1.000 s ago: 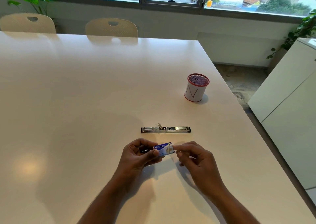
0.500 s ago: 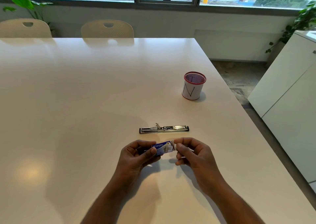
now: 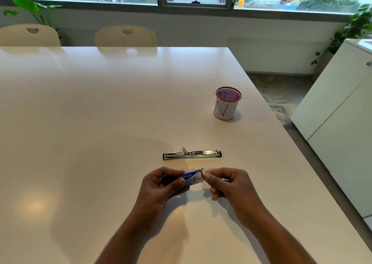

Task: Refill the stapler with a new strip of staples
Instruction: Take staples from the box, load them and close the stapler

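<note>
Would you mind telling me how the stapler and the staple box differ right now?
The stapler is long, thin and shiny metal; the staple box is short, blue-and-white printed card. The stapler lies untouched on the table; the box is held above it by the left hand, with the right hand at its end flap. Both lie roughly left to right.

Shiny metal stapler [image 3: 192, 154], smooth glossy white table [image 3: 100, 112], printed paper staple box [image 3: 191, 178], red wire-mesh cup [image 3: 227, 103]
</note>
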The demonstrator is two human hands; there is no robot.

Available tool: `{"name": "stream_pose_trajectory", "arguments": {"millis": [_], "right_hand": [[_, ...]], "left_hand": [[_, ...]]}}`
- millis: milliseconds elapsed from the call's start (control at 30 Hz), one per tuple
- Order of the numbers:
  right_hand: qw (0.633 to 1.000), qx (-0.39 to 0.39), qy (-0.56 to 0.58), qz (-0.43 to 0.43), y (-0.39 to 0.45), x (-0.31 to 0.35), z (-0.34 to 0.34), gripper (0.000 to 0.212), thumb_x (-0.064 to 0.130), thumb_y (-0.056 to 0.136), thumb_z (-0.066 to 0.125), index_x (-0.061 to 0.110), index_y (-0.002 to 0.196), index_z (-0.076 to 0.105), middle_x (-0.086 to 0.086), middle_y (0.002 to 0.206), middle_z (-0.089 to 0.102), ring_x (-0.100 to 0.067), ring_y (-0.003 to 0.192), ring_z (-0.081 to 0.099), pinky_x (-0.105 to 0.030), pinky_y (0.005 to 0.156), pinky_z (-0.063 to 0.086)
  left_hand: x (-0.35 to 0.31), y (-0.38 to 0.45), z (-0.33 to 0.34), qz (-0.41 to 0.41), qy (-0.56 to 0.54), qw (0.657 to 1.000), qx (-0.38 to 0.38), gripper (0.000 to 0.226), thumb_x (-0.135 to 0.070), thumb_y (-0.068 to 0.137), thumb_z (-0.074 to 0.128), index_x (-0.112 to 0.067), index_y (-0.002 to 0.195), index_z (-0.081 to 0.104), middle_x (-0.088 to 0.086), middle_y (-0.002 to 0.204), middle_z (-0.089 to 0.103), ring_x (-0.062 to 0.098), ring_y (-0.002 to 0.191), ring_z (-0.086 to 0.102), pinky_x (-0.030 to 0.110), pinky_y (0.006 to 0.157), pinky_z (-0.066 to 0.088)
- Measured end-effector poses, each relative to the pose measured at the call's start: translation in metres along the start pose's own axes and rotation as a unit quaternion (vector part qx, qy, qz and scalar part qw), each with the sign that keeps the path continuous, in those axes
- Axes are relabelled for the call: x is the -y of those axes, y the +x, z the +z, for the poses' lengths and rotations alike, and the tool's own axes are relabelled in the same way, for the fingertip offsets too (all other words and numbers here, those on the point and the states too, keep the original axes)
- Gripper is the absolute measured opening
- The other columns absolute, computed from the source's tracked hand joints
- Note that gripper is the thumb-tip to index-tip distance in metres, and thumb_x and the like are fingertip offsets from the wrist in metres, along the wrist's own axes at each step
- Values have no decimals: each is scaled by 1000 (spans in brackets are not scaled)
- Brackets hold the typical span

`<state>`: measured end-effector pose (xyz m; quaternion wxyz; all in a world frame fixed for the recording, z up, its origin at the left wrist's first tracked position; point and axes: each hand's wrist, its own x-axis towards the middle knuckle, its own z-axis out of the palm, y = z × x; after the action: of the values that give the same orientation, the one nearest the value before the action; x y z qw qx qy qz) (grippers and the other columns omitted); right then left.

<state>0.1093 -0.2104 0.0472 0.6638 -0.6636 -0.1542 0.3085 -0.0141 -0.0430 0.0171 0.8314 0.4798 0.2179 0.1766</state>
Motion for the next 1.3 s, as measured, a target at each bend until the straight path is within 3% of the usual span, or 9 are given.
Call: {"name": "stream_pose_trajectory", "arguments": {"millis": [267,433,633,700,800,867,933,1200,1300], "right_hand": [[998,38,-56,-4,3,11,-4,10,20,79,83,11,83,83,-11,80,76,-15,58,64,-26,55,56],[982,19,-172,-72,2,11,-4,1,15,85,82,15,85,81,2,74,75,-12,54,65,-24,54,54],[1000,-14,2,26,6,7,-9,8,12,91,75,6,93,79,-11,70,68,-17,59,58,-25,54,53],[999,-43,10,14,5,1,-5,7,12,92,73,8,96,79,-11,68,64,-16,58,58,-24,54,53],[987,-84,-68,-119,2,-1,1,20,9,94,73,26,102,79,-5,75,63,-12,59,60,-24,51,52],[948,-71,-201,-238,0,-2,5,25,10,93,75,33,103,79,8,83,66,-12,68,65,-27,52,53],[895,-52,-317,-310,0,-6,9,21,12,91,77,27,105,81,11,91,66,-13,76,66,-27,56,55],[888,-80,-352,-284,3,-10,-4,14,15,89,79,25,99,79,15,91,68,-12,75,66,-30,58,55],[900,-64,-357,-243,1,-9,-6,12,16,86,82,25,94,82,16,83,67,-13,72,65,-23,59,53]], "left_hand": [[5,-1,3,42,22,999,-24,18,-8,67,88,-9,84,82,25,99,80,34,92,81,32,74,66],[10,1,4,55,44,997,-33,15,-4,72,85,-7,87,81,26,98,80,35,91,80,34,75,66],[9,1,5,34,17,999,-30,23,-6,75,85,-7,97,80,26,102,80,35,93,80,33,75,66],[7,1,3,28,-9,999,-37,25,-7,74,85,-9,98,80,27,103,80,34,93,81,31,75,66],[6,2,2,29,-16,999,-38,27,-10,72,88,-8,97,79,28,103,79,33,92,81,31,75,66],[7,3,2,32,-4,999,-39,27,-11,71,89,-7,96,78,27,101,79,32,91,80,31,75,66],[7,3,0,36,4,999,-38,26,-11,73,89,-7,95,77,25,101,80,33,90,80,32,76,66],[10,5,-4,28,24,999,-23,42,-26,71,99,-6,101,76,25,108,79,36,97,79,34,79,66],[12,7,-6,28,4,999,-22,49,-30,68,101,-6,102,76,24,108,79,35,100,80,33,81,65]]}}
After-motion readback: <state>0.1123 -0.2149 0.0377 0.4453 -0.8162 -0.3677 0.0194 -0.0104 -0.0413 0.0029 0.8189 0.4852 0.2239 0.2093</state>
